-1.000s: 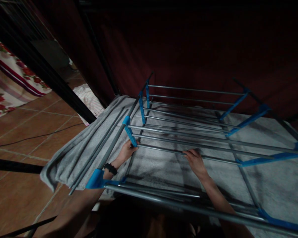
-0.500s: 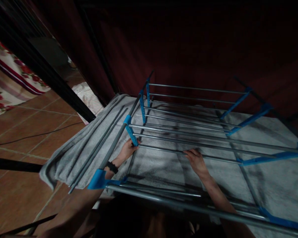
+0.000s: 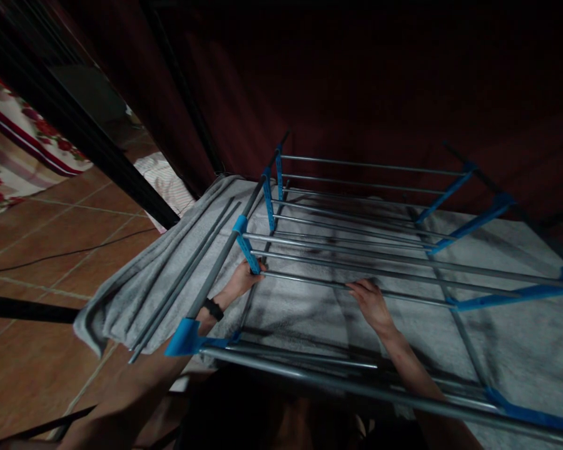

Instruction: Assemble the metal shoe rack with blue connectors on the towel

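Note:
A rack of grey metal tubes and blue plastic connectors lies on its side before me. My left hand [image 3: 242,280], with a dark band at the wrist, is closed around the lower end of a blue connector [image 3: 248,253] on the rack's left side. One metal tube [image 3: 304,280] runs from that connector to the blue bracket [image 3: 478,302] on the right. My right hand [image 3: 368,301] grips this tube near its middle, fingers curled over it. Closer to me, a thicker tube [image 3: 281,370] joins a blue corner piece [image 3: 184,337].
Two loose metal tubes [image 3: 182,281] lie on the grey blanket [image 3: 117,300] left of the rack. A dark red curtain [image 3: 356,81] hangs behind. To the left are a black post [image 3: 98,147], tiled floor [image 3: 37,250] with a cable, and a floral cloth [image 3: 23,150].
Both hands keep their holds on the connector and the tube. The whole view has shifted very slightly; otherwise the rack looks the same.

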Motion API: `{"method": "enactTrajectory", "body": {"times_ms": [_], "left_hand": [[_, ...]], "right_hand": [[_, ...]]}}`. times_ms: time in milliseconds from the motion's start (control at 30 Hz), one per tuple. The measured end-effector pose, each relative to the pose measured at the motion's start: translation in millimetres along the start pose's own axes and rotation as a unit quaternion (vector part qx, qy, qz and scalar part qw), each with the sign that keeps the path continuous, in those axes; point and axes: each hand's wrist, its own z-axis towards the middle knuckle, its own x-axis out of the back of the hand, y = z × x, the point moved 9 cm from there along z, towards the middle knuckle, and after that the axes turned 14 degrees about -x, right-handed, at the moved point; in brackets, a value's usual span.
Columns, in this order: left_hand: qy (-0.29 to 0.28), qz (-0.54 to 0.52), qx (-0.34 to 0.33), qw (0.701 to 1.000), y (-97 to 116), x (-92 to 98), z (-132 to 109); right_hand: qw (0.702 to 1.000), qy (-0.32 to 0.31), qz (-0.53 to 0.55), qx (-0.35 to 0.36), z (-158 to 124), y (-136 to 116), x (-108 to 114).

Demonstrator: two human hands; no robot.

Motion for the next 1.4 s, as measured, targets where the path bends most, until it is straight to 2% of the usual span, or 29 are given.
{"method": "enactTrajectory", "body": {"times_ms": [200, 400, 567, 733, 833, 900, 1000, 1067, 1167, 1200, 1267, 1400], "left_hand": [[-0.025, -0.005, -0.008, 1.0, 2.0, -2.7, 2.5], [-0.049, -0.018, 0.0, 0.999, 12.8, -2.4, 3.3], [-0.069, -0.01, 0.041, 0.997, -1.0, -0.8, 5.2], [-0.038, 0.032, 0.064, 0.997, -16.7, 7.1, 14.8], [-0.032, 0.037, 0.073, 0.996, -11.8, 7.8, 14.8], [-0.021, 0.036, 0.081, 0.996, -7.4, 9.3, 13.8], [-0.009, 0.049, 0.092, 0.995, -5.6, 11.7, 13.0], [-0.011, 0.055, 0.089, 0.994, -6.7, 11.2, 13.7], [-0.014, 0.055, 0.084, 0.995, -11.8, 9.5, 14.8], [-0.012, 0.057, 0.087, 0.995, -14.3, 9.6, 14.8], [-0.006, 0.063, 0.093, 0.994, -19.4, 10.3, 14.6], [-0.002, 0.06, 0.084, 0.995, -24.6, 9.9, 14.1]], "right_hand": [[1.0, -0.014, -0.013, 0.002, 0.0, 1.2, -3.8], [1.0, 0.002, -0.006, 0.008, 1.1, 2.4, -5.2], [0.999, -0.003, -0.031, -0.015, 2.4, -9.5, -1.6], [0.997, -0.017, -0.051, -0.048, 9.2, -11.0, -2.9], [0.999, 0.0, -0.024, -0.047, 5.4, -12.0, 4.9], [0.999, 0.026, 0.006, -0.043, -1.1, -10.1, 19.0], [0.989, 0.097, 0.045, -0.099, -15.3, 16.1, 56.5], [0.96, 0.194, 0.061, -0.19, -32.7, 53.7, 94.5], [0.861, 0.389, 0.066, -0.322, -77.8, 115.0, 153.6], [0.831, 0.429, 0.063, -0.348, -90.7, 131.2, 165.9], [0.809, 0.447, 0.065, -0.377, -102.0, 158.2, 175.6], [0.831, 0.392, 0.087, -0.385, -92.6, 186.4, 164.2]]}}
